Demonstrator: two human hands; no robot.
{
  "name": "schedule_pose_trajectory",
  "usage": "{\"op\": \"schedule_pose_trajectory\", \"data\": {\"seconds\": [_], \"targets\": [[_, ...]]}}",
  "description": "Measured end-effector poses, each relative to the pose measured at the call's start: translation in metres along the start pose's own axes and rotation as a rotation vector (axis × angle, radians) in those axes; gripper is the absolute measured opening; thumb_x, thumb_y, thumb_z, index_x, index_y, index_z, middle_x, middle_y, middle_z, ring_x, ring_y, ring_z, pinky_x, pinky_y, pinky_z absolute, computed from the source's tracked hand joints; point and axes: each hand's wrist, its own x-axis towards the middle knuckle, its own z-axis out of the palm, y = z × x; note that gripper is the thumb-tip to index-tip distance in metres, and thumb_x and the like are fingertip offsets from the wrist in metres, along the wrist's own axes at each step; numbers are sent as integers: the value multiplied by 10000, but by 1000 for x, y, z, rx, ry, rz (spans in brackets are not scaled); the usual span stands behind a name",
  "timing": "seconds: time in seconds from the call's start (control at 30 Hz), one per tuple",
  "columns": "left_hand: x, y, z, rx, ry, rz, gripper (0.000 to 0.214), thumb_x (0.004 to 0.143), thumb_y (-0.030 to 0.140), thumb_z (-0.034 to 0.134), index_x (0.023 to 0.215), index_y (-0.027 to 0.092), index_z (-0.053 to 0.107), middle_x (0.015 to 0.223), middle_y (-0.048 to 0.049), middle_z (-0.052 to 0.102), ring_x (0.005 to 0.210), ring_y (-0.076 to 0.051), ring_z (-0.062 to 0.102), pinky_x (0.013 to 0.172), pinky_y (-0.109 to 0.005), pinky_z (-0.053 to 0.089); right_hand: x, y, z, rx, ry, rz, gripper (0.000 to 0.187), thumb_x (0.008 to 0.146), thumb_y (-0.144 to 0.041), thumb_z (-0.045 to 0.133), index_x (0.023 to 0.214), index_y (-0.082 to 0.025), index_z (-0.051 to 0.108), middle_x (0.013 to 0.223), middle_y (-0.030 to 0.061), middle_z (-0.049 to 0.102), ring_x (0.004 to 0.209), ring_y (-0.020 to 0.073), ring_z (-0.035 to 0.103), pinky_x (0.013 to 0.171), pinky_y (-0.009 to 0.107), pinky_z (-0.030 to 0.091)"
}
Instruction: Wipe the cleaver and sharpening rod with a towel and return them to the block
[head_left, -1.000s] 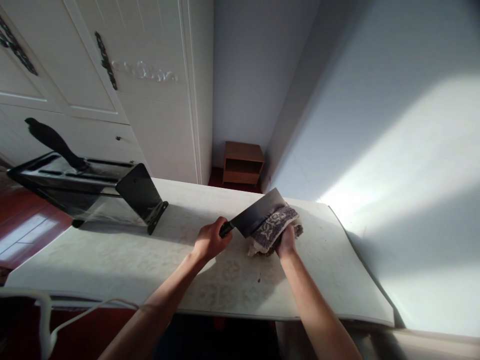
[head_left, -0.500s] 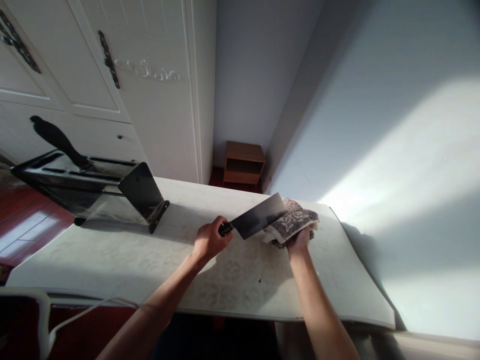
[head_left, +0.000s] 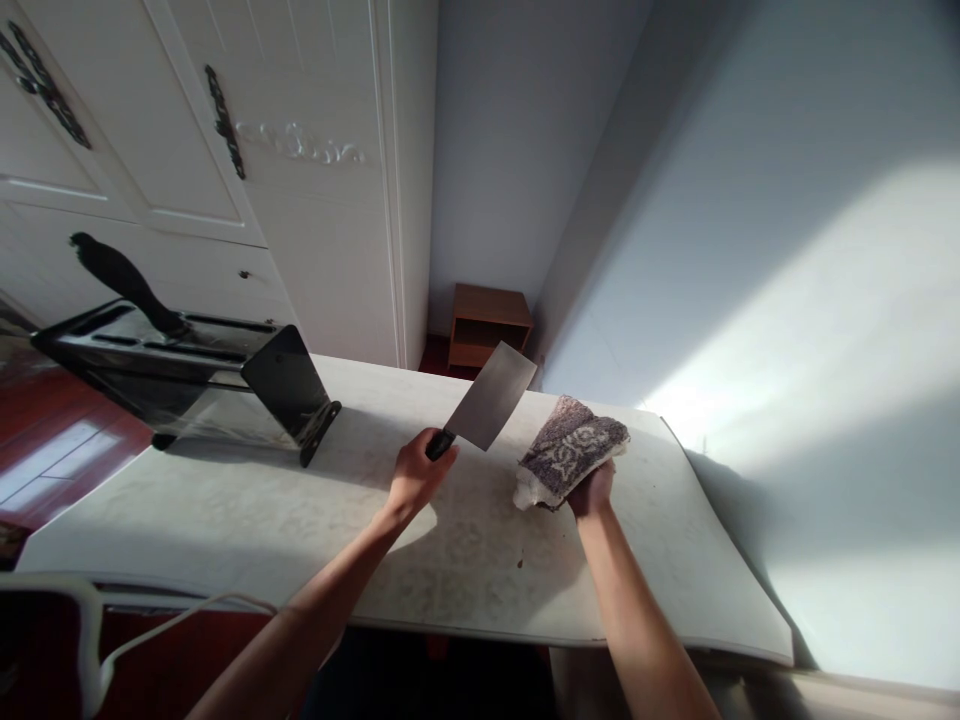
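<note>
My left hand (head_left: 420,472) is closed round the black handle of a cleaver (head_left: 495,395). Its broad grey blade points up and away to the right, above the white tabletop (head_left: 360,530). In my right hand (head_left: 594,488) is a folded towel (head_left: 574,450), dark grey-brown with a pale pattern and light edges. The fingers of that hand are mostly hidden under the cloth. A gap separates the blade from the towel.
On the table's left stands a black knife rack (head_left: 281,390) with a black-handled knife (head_left: 124,280) in a slot. White cabinets (head_left: 322,240) rise behind it. A small brown nightstand (head_left: 491,305) is beyond the far edge, and a pale wall (head_left: 825,400) stands at the right.
The cleaver has come away from the towel, its blade swinging up and left with its broad side more in view. The towel has dropped slightly left and turned.
</note>
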Motion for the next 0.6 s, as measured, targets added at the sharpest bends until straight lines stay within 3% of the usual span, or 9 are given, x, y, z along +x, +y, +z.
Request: {"op": "schedule_pose_trajectory", "data": {"seconds": [0.1, 0.23, 0.37, 0.47, 0.6], "targets": [[-1, 0, 1, 28, -13, 4, 277, 799, 446, 581, 880, 181, 580, 702, 14, 592, 676, -138, 548, 623, -229, 386, -8, 11, 2, -78, 27, -2, 331, 698, -429, 582, 902, -168, 560, 790, 45, 648, 740, 206, 628, 720, 398, 534], [-5, -1, 4, 125, -41, 36, 313, 827, 461, 565, 985, 191, 578, 817, -7, 647, 754, -165, 588, 663, -251, 396, -20, 22, 7, -250, -136, -76, 373, 601, -306, 669, 937, -156, 605, 872, 70, 667, 792, 219, 615, 778, 390, 519], [-8, -2, 8, 178, -80, 77, 341, 850, 460, 550, 1059, 190, 565, 879, -30, 670, 812, -194, 617, 692, -269, 408, -34, 16, 22, -435, -413, -271, 418, 695, -279, 642, 1100, -181, 608, 1041, 91, 643, 925, 227, 604, 883, 391, 488], [-10, -3, 9, 196, -73, 109, 340, 868, 456, 531, 1071, 185, 560, 894, -42, 674, 823, -200, 625, 698, -271, 419, -43, 8, 35, -578, -532, -507, 287, 726, -272, 658, 998, -181, 642, 1186, 121, 575, 1104, 257, 547, 985, 401, 430], [-12, -4, 10, 259, -84, 136, 358, 890, 443, 501, 1126, 177, 551, 935, -62, 679, 847, -216, 633, 711, -284, 428, -49, 8, 43, -555, -654, -578, 278, 748, -270, 698, 1007, -185, 642, 1258, 138, 542, 1187, 273, 516, 1020, 429, 410]]}}
